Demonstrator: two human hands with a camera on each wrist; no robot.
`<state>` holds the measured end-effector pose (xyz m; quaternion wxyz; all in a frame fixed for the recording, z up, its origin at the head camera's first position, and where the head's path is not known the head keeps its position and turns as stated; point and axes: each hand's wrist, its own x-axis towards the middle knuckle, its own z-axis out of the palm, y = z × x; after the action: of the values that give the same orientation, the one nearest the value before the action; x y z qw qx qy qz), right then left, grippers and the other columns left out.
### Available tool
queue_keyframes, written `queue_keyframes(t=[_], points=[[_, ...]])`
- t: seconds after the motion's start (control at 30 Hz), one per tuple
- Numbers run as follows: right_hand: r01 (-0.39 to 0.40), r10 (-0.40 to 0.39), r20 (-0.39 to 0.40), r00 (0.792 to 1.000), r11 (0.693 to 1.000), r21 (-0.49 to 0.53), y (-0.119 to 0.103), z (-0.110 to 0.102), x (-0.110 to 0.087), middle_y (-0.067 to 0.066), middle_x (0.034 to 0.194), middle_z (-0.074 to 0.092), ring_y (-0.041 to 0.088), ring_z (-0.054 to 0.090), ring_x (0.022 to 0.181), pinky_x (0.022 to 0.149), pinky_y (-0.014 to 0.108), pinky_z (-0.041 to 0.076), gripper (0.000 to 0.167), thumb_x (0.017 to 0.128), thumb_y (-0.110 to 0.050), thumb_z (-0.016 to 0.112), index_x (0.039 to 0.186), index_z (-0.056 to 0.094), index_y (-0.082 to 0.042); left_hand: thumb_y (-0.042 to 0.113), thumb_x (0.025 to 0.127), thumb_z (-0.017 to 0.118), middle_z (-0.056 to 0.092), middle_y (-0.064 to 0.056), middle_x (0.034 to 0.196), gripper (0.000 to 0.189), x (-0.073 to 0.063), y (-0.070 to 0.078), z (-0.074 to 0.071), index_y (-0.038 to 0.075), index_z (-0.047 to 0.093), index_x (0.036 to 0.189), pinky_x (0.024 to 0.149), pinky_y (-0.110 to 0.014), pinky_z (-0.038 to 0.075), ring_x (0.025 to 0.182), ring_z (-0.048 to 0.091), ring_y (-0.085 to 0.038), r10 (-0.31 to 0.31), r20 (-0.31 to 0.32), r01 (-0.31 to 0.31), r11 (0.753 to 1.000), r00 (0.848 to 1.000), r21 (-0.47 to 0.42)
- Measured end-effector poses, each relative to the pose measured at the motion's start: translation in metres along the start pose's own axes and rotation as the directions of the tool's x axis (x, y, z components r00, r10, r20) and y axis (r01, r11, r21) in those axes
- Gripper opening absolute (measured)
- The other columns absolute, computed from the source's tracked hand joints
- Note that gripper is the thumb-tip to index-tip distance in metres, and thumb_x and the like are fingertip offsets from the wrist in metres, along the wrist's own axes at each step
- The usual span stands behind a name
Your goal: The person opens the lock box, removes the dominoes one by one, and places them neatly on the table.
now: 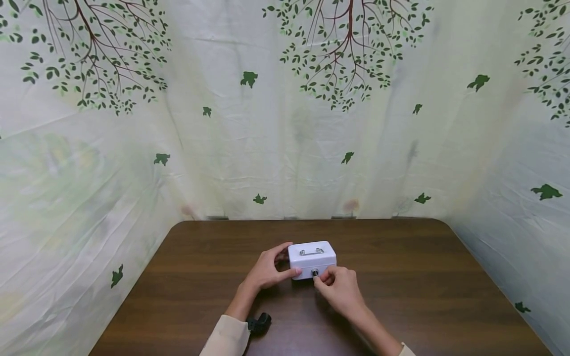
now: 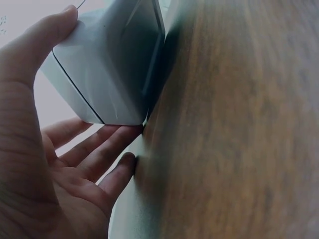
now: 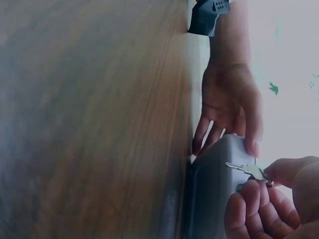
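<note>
A small white cash box stands on the table, its folding handle lying on the lid and a round lock in its front. My left hand grips the box's left end, with the thumb on the front and the fingers behind; the left wrist view shows fingertips touching the box's side. My right hand is at the lock, thumb and forefinger pinched together. A silver key juts from that pinch in the right wrist view. The fingers partly hide the lock there.
The brown wooden table has rounded far corners. A pale curtain printed with branches and leaves surrounds it at the back and sides. A black wrist camera sits at the left wrist, beside a cream sleeve.
</note>
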<state>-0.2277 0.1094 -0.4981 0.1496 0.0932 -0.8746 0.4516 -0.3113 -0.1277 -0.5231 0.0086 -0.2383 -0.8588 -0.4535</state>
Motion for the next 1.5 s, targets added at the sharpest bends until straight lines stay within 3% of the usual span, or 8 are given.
queue_keyframes(t=[0.7, 1.07, 1.3, 1.5], points=[[0.038, -0.051, -0.069, 0.996, 0.984, -0.176, -0.012, 0.008, -0.007, -0.014, 0.054, 0.057, -0.003, 0.047, 0.050, 0.049, 0.017, 0.043, 0.025, 0.078, -0.013, 0.080, 0.061, 0.064, -0.019, 0.054, 0.080, 0.085, 0.070, -0.002, 0.131, 0.090, -0.003, -0.005, 0.000, 0.009, 0.051, 0.150, 0.103, -0.045, 0.055, 0.113, 0.071, -0.016, 0.001, -0.013, -0.001, 1.000, 1.000, 0.025], [0.056, -0.071, -0.083, 0.994, 0.984, -0.170, -0.013, 0.010, -0.009, -0.014, 0.054, 0.058, -0.005, 0.047, 0.050, 0.048, 0.016, 0.042, 0.025, 0.079, -0.012, 0.082, 0.062, 0.065, -0.019, 0.053, 0.080, 0.085, 0.070, -0.001, 0.129, 0.089, -0.003, -0.007, 0.001, 0.010, 0.051, 0.150, 0.102, -0.045, 0.056, 0.112, 0.071, -0.016, 0.006, -0.015, -0.005, 1.000, 1.000, 0.029], [0.023, -0.033, -0.089, 0.995, 0.993, -0.115, -0.010, 0.009, -0.006, -0.013, 0.053, 0.060, -0.004, 0.050, 0.050, 0.050, 0.017, 0.044, 0.024, 0.075, -0.011, 0.080, 0.059, 0.065, -0.021, 0.053, 0.079, 0.085, 0.071, 0.000, 0.128, 0.089, -0.003, -0.005, 0.001, 0.010, 0.051, 0.150, 0.102, -0.044, 0.056, 0.111, 0.071, -0.015, 0.005, -0.013, -0.005, 1.000, 1.000, 0.026], [0.003, -0.016, -0.095, 0.995, 0.990, -0.138, -0.009, 0.008, -0.002, -0.014, 0.050, 0.057, -0.002, 0.048, 0.048, 0.047, 0.018, 0.042, 0.023, 0.071, -0.011, 0.076, 0.056, 0.063, -0.022, 0.054, 0.078, 0.086, 0.071, -0.001, 0.128, 0.091, -0.001, -0.003, 0.000, 0.011, 0.052, 0.150, 0.102, -0.046, 0.055, 0.113, 0.070, -0.017, 0.011, -0.011, -0.010, 0.999, 1.000, 0.035]])
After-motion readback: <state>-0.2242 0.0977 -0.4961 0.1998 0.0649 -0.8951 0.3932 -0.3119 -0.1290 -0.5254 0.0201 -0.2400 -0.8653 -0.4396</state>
